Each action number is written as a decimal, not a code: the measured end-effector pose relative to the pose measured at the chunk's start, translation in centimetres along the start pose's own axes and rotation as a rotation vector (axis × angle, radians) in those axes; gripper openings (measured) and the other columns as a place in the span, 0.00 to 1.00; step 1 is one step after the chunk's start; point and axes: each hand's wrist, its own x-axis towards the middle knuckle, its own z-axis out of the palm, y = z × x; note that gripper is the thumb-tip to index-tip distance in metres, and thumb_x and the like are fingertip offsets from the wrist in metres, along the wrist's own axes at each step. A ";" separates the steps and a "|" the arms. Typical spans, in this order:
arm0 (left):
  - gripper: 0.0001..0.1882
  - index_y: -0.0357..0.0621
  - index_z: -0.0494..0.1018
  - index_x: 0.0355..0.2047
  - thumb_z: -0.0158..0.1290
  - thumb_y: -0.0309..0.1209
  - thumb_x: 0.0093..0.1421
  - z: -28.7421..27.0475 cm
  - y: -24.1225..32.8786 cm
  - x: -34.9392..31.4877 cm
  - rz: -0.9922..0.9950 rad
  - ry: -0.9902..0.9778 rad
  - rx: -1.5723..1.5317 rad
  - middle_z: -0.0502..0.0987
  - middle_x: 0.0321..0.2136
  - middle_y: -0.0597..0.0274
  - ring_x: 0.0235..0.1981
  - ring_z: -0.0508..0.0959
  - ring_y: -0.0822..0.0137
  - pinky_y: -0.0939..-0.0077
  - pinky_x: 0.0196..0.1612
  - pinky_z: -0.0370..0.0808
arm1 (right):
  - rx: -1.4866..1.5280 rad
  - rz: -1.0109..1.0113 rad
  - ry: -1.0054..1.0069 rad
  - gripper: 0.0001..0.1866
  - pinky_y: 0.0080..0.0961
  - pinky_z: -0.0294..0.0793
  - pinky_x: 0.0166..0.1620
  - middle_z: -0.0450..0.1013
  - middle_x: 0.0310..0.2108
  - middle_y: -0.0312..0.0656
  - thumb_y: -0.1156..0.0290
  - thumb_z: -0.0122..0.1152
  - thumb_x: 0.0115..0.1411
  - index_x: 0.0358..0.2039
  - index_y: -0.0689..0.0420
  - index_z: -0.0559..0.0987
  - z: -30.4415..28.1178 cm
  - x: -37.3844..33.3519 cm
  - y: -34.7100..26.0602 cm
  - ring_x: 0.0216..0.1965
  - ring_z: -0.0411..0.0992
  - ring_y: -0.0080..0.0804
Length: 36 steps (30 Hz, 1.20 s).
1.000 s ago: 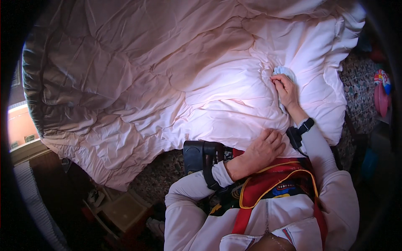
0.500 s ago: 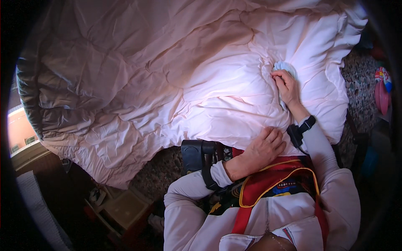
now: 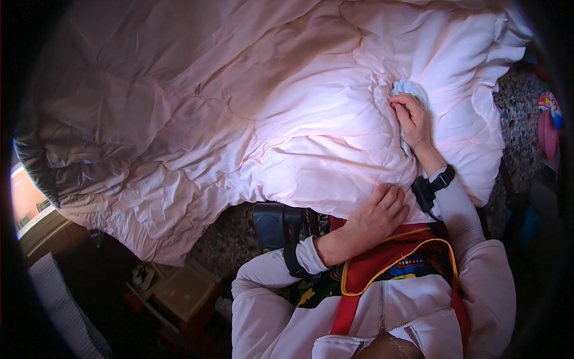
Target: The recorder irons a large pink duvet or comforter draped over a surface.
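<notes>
A large, pale pink quilt (image 3: 323,125) lies rumpled in front of me and reaches over my lap. On its right part, my right hand (image 3: 415,122) is closed in a pinch, thumb against the fingers. Whatever sits between those fingertips is too small to make out. Under and beside that hand shows a light blue piece of cloth (image 3: 411,88) with a gathered-looking edge. Nearer to my body, my left hand (image 3: 373,216) rests at the quilt's near edge, its fingers curled onto the fabric and their tips partly hidden.
My red apron (image 3: 371,272) with yellow trim sits below the quilt's edge. A dark padded armrest (image 3: 270,224) stands left of my left hand. At lower left is a beige open box (image 3: 182,293). Pink and colourful items (image 3: 547,134) lie at far right over speckled flooring (image 3: 519,113).
My right hand has shifted very slightly, and a little more of the light blue cloth shows above it. The whole view has tilted a bit. My left hand stays in place.
</notes>
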 end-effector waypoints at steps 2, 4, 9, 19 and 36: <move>0.21 0.43 0.71 0.48 0.47 0.35 0.54 -0.1 0.0 0.0 -0.009 -0.019 -0.028 0.69 0.52 0.49 0.54 0.67 0.55 0.60 0.61 0.59 | 0.005 -0.001 -0.003 0.07 0.29 0.72 0.43 0.76 0.32 0.44 0.79 0.51 0.58 0.34 0.61 0.78 0.1 0.0 0.2 0.37 0.74 0.40; 0.21 0.43 0.71 0.48 0.47 0.35 0.54 -0.2 -0.1 0.0 -0.015 -0.013 -0.054 0.69 0.52 0.50 0.55 0.67 0.55 0.60 0.61 0.59 | 0.003 0.001 -0.001 0.07 0.29 0.72 0.44 0.76 0.33 0.43 0.79 0.51 0.58 0.34 0.60 0.78 0.0 -0.1 0.3 0.37 0.74 0.40; 0.21 0.43 0.71 0.48 0.47 0.35 0.54 -0.3 -0.4 0.0 -0.013 0.006 -0.133 0.69 0.52 0.50 0.56 0.66 0.56 0.62 0.61 0.59 | 0.020 0.021 0.021 0.07 0.33 0.71 0.49 0.76 0.34 0.44 0.79 0.54 0.57 0.33 0.59 0.79 0.1 -0.5 0.7 0.41 0.74 0.43; 0.22 0.42 0.71 0.48 0.48 0.35 0.53 -0.6 -0.6 0.2 -0.010 0.008 -0.151 0.70 0.51 0.51 0.56 0.67 0.56 0.63 0.61 0.60 | 0.043 -0.010 0.056 0.06 0.32 0.72 0.43 0.75 0.33 0.47 0.78 0.54 0.57 0.32 0.59 0.79 0.4 -0.5 1.0 0.38 0.73 0.44; 0.21 0.42 0.72 0.48 0.47 0.34 0.53 0.4 0.0 -0.5 -0.004 0.069 -0.041 0.70 0.51 0.49 0.55 0.67 0.55 0.60 0.61 0.59 | 0.059 0.048 0.013 0.07 0.28 0.73 0.43 0.76 0.33 0.44 0.78 0.51 0.57 0.34 0.60 0.78 0.4 -0.3 0.9 0.37 0.75 0.39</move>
